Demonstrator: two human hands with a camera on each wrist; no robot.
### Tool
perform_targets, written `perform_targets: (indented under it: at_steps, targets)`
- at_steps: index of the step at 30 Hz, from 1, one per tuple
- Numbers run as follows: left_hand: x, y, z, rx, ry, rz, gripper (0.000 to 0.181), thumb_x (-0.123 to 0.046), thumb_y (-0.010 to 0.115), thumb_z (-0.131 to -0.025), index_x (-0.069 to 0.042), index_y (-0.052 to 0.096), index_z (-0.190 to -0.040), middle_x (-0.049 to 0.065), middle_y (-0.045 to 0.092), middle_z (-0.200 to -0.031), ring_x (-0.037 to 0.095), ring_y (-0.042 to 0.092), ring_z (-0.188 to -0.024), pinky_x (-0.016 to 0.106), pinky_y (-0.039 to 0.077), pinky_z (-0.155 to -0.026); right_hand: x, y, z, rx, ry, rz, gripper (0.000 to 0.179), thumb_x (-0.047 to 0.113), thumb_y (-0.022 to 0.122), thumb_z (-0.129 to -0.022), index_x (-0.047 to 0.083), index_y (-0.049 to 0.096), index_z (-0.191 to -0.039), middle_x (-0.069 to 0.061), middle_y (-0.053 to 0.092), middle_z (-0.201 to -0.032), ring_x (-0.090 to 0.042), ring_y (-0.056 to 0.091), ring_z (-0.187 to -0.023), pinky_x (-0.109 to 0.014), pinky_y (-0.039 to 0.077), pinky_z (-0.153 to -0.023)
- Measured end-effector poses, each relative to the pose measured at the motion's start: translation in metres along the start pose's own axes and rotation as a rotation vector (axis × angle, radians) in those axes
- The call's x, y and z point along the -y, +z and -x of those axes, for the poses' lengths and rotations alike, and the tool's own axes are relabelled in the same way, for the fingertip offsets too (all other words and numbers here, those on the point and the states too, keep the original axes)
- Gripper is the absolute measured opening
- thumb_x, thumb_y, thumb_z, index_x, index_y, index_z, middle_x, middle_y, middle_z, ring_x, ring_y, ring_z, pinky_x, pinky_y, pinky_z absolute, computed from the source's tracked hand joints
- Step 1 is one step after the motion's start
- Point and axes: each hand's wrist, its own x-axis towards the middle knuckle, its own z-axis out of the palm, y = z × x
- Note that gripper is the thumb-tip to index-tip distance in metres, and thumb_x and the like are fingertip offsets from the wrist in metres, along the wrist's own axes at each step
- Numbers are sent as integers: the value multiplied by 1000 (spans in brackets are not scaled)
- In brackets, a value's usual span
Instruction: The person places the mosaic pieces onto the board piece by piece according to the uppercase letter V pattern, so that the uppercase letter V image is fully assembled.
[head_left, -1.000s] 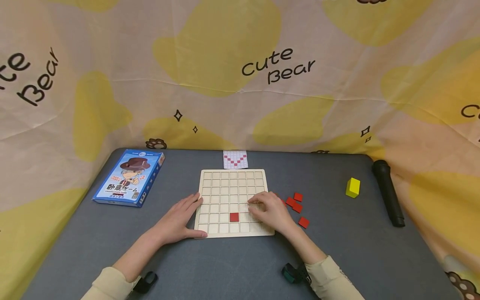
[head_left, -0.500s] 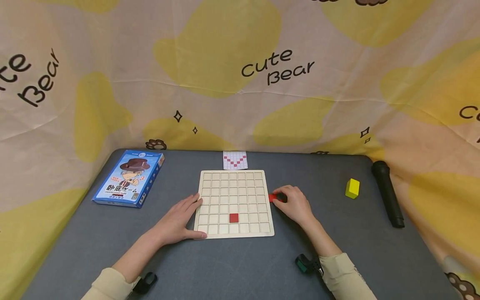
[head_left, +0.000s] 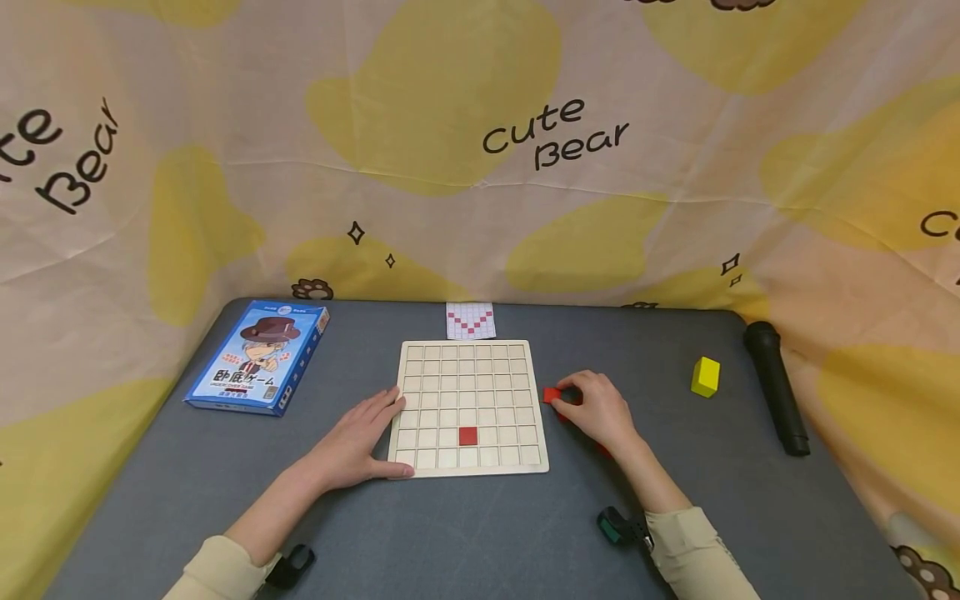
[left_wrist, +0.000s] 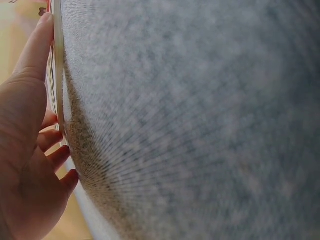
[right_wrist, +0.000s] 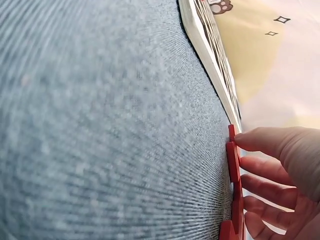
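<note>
My left hand (head_left: 352,437) rests at the left edge of a pale wooden grid board (head_left: 430,457), its fingers and thumb spread along the rim. One red square tile (head_left: 468,436) sits in a cell of the lower rows. Just off the board's right edge, my right hand (head_left: 596,408) pinches another red square tile (head_left: 551,394) between thumb and index finger, low over the table. More red tiles (right_wrist: 233,161) lie under and beside that hand, mostly covered by it in the head view. In the right wrist view, the thumb tip meets a tile's edge.
Beyond the board lies a small card (head_left: 470,321) with a red V pattern on a grid. A blue game box (head_left: 258,358) is at the left. A yellow block (head_left: 705,377) and a black microphone (head_left: 777,387) are at the right. A patterned cloth (head_left: 420,167) hangs behind the table.
My right hand has moved right, from over the board to the red tiles beside it, and in the last half second slightly further right with a tile. The left hand has stayed put.
</note>
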Motion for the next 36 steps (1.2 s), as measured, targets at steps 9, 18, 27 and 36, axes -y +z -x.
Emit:
perform_targets:
  at_steps: [9,18,27,36]
  targets:
    - [0,1,1,4,-13,23,109,-71,67,-75,-2,30,-152,15,21,-160,36,17,-146,60,21,-111,1,-1,-1,14,27,-2,29,28,79,-81,10,74,-103,-12,65,-115,-32,57,-106,-51,50,-83]
    - [1,2,0,3,-15,21,110,-72,67,-74,-3,30,-152,14,20,-160,36,16,-146,59,21,-111,0,0,-3,-30,13,27,27,33,80,-80,11,75,-96,-8,68,-105,-29,59,-96,-47,51,-74]
    - [1,2,0,3,-22,28,109,-70,68,-74,-4,31,-152,13,20,-160,35,15,-146,59,20,-112,15,3,-4,-52,-39,-78,27,34,81,-79,12,77,-94,-7,69,-102,-26,59,-92,-45,51,-77]
    - [-2,0,1,7,-22,33,107,-67,70,-75,-3,31,-152,14,20,-160,35,15,-146,59,20,-112,38,21,-4,-53,-122,-188,20,29,82,-78,14,77,-91,-1,70,-94,-21,60,-87,-38,49,-78]
